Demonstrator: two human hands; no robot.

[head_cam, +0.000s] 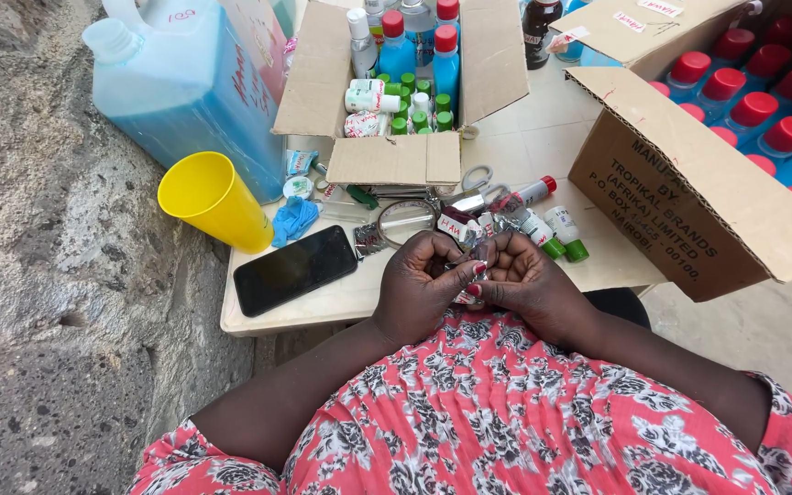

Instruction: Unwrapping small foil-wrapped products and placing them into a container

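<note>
My left hand point(419, 289) and my right hand point(529, 284) meet just above my lap at the near edge of the white table point(359, 291). Between the fingertips of both hands is a small crinkled clear wrapper with red and white print point(475, 266). Both hands pinch it. Just beyond my hands lie several small white bottles with green caps point(561, 229) and one with a red cap point(535, 190), on their sides. Scissors point(475, 179) and a round clear lid point(405, 220) lie there too.
A black phone point(295, 269) lies at the left of the table next to a tipped yellow cup point(214, 200) and a blue glove point(293, 220). A large jug of blue liquid point(190, 87) stands behind. Two open cardboard boxes point(396, 158) point(689, 197) hold bottles. Rough stone wall at left.
</note>
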